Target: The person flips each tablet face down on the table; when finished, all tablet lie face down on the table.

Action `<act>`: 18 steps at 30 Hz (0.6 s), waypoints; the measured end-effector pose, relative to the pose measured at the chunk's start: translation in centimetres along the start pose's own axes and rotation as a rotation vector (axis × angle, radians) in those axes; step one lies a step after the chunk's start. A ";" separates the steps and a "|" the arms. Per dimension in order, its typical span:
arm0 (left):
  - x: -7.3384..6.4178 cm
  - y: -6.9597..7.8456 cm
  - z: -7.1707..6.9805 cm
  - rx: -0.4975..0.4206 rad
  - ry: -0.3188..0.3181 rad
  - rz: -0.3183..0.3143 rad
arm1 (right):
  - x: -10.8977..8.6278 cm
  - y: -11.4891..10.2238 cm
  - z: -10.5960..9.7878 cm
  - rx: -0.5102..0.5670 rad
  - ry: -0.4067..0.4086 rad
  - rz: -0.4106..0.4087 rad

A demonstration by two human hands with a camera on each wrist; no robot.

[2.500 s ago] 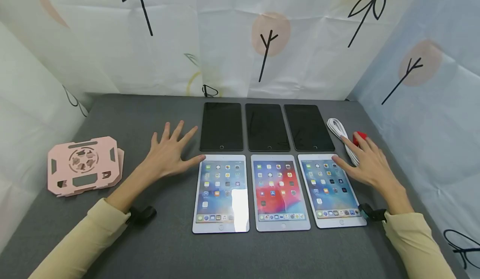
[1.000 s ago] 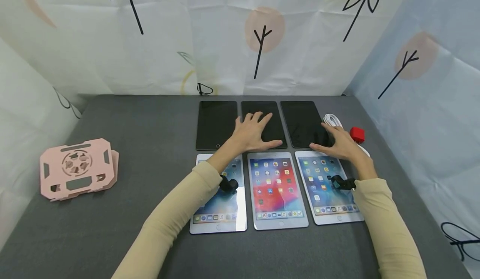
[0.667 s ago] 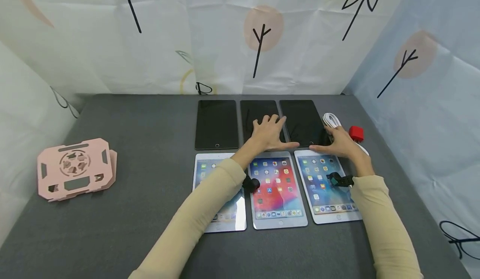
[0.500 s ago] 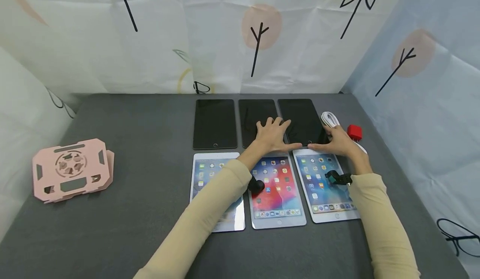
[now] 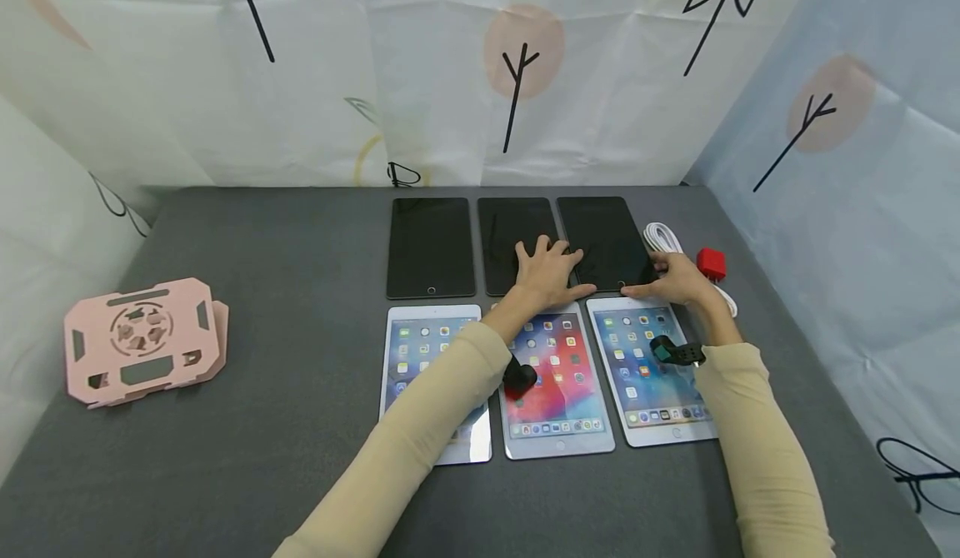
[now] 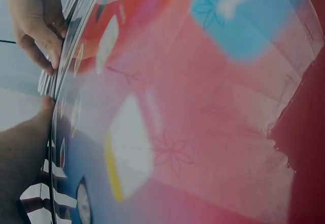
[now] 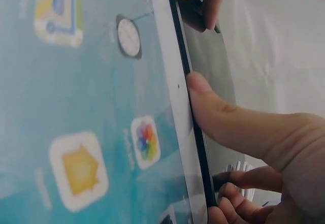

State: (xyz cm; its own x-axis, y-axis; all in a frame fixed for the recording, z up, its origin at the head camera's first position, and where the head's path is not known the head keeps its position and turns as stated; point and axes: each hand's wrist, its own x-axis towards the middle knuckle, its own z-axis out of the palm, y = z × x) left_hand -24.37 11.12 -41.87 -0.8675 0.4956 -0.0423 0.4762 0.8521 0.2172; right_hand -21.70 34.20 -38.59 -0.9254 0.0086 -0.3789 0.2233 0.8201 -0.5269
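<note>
Three black-screened tablets lie in the back row. My right hand (image 5: 672, 280) is at the near right corner of the right black tablet (image 5: 600, 229), thumb along its near edge and curled fingers at its right side. My left hand (image 5: 543, 280) spreads over the gap between that tablet and the middle black tablet (image 5: 506, 229), thumb pointing to the right one's near edge. In the right wrist view my right thumb (image 7: 223, 115) lies against the dark tablet edge. The left black tablet (image 5: 431, 246) lies apart from both hands.
In front lie three white tablets with lit screens: left (image 5: 397, 375), middle (image 5: 558, 444) and right (image 5: 671, 435). My left forearm crosses the left one. A coiled white cable (image 5: 662, 237) and red plug (image 5: 711, 263) sit at right; pink cut-out plates (image 5: 142, 337) at left.
My left hand has moved from beside the left white tablet rightward to the right black tablet. My right hand has left the cable and plug for that tablet's corner. The tablets stay put.
</note>
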 end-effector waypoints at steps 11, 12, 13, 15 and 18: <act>-0.1 0.2 0.1 -0.050 0.022 -0.009 | -0.7 -0.1 0.0 0.284 0.090 0.035; -0.1 0.2 0.0 -0.052 0.023 -0.010 | -0.8 -0.1 0.0 0.300 0.100 0.019; -0.1 0.2 0.0 -0.055 0.024 -0.010 | -1.0 0.0 0.0 0.316 0.107 -0.001; -0.2 0.3 0.0 -0.062 0.027 -0.007 | -1.2 0.2 -0.1 0.339 0.127 -0.043; -0.2 0.4 0.1 -0.067 0.034 -0.001 | -1.3 0.4 -0.2 0.369 0.149 -0.107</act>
State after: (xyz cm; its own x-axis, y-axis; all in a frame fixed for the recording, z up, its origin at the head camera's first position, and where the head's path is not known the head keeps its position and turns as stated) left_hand -24.02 11.41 -41.88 -0.8728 0.4880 -0.0094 0.4659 0.8387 0.2819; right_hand -20.45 34.63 -38.11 -0.9775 0.0394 -0.2072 0.1932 0.5607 -0.8052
